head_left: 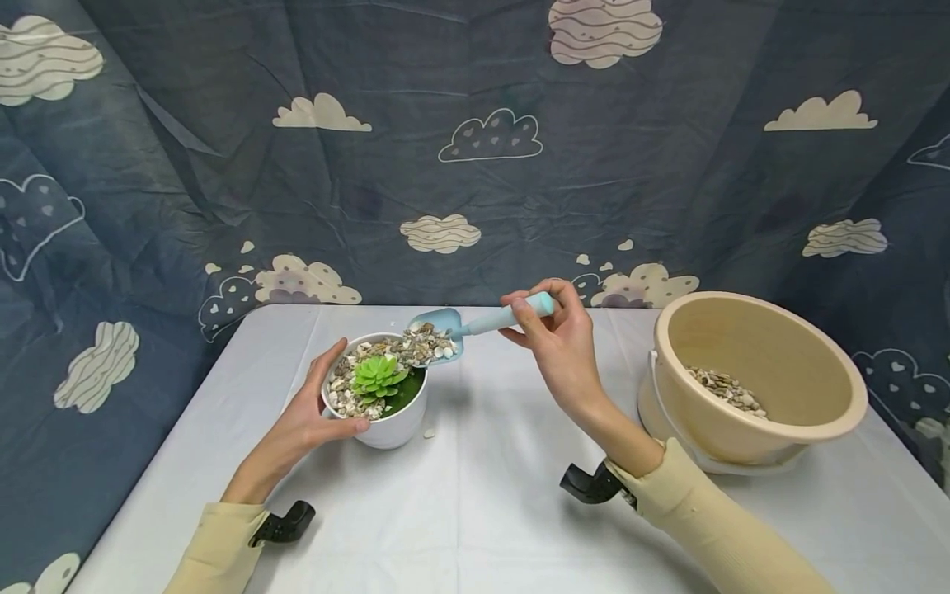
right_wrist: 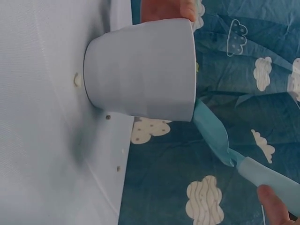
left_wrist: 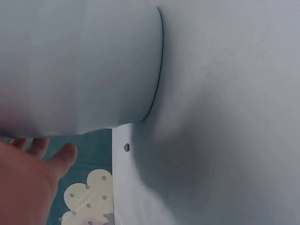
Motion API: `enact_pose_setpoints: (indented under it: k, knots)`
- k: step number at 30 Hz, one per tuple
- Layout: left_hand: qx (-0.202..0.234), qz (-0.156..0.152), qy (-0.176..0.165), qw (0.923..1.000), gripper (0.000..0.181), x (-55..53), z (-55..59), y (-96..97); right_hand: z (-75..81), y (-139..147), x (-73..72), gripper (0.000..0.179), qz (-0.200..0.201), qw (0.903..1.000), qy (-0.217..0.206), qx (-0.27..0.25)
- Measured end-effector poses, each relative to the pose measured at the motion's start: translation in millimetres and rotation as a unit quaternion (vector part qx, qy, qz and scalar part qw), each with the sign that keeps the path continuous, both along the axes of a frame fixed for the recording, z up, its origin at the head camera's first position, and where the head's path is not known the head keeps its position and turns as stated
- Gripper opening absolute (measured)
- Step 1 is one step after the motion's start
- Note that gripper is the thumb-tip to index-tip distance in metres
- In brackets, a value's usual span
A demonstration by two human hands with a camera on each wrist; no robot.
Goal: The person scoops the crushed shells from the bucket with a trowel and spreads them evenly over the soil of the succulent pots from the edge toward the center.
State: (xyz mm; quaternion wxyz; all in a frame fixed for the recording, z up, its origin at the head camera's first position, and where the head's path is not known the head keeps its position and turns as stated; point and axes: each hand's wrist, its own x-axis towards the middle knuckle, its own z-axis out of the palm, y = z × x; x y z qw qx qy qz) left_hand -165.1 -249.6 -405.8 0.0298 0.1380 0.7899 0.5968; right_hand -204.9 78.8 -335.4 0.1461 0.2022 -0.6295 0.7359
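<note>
A white flowerpot (head_left: 389, 430) stands on the table, holding a bright green succulent (head_left: 379, 377) with pebbles (head_left: 343, 392) around it. Dark green shows at the succulent's right. My left hand (head_left: 315, 412) holds the pot from its left side, thumb along the front rim and fingers at the far left. Between thumb and fingers, my right hand (head_left: 558, 334) grips the handle of a light blue trowel (head_left: 490, 322). Its blade, heaped with small stones (head_left: 426, 341), overlaps the pot's right rim. In the right wrist view the trowel's blade (right_wrist: 213, 133) tilts down against the pot's rim.
A beige bucket (head_left: 750, 346) with a white handle stands at the right, pebbles (head_left: 727, 391) at its bottom. One loose pebble (head_left: 429, 433) lies beside the pot on the white cloth (head_left: 490, 511). A dark cloud-patterned curtain (head_left: 416, 181) hangs behind the table.
</note>
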Motion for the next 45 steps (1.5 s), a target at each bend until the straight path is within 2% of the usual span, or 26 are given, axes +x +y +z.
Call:
enact_pose_setpoints:
  k: [4,7,20,23,28,31,41,45]
  knots:
    - [0.037,-0.033,-0.004,0.9988,0.102,0.2,0.2,-2.6,-1.2,0.6,0.1,0.026,0.002,1.0000,0.000,-0.002]
    - [0.053,-0.044,-0.006,0.9976,0.101,0.4,0.8,-3.8,-1.5,0.8,0.2,0.026,0.006,1.0000,0.004,-0.001]
    - [0.004,0.005,-0.001,1.0000,0.108,-1.1,-0.4,-1.6,0.7,-1.6,1.0,0.026,0.003,0.9998,0.018,0.009]
    - [0.011,-0.004,-0.001,0.9999,0.107,-1.6,-0.6,-1.8,0.5,-1.4,0.9,0.025,0.002,0.9998,0.019,0.008]
    - [0.055,-0.043,-0.010,0.9975,0.101,-0.6,0.8,-3.1,0.5,-2.0,0.8,0.025,0.000,0.9998,0.019,0.008]
    - [0.067,-0.054,-0.008,0.9963,0.099,0.0,1.8,-3.8,0.7,-2.7,1.1,0.024,-0.001,0.9998,0.019,0.007]
    - [0.029,-0.030,-0.002,0.9991,0.100,-2.1,0.2,-2.7,1.4,-6.6,3.3,0.025,0.005,0.9994,0.033,0.007]
    - [0.031,-0.026,-0.005,0.9992,0.101,-1.9,-0.8,-2.5,0.5,-6.8,3.7,0.025,0.005,0.9995,0.032,0.006]
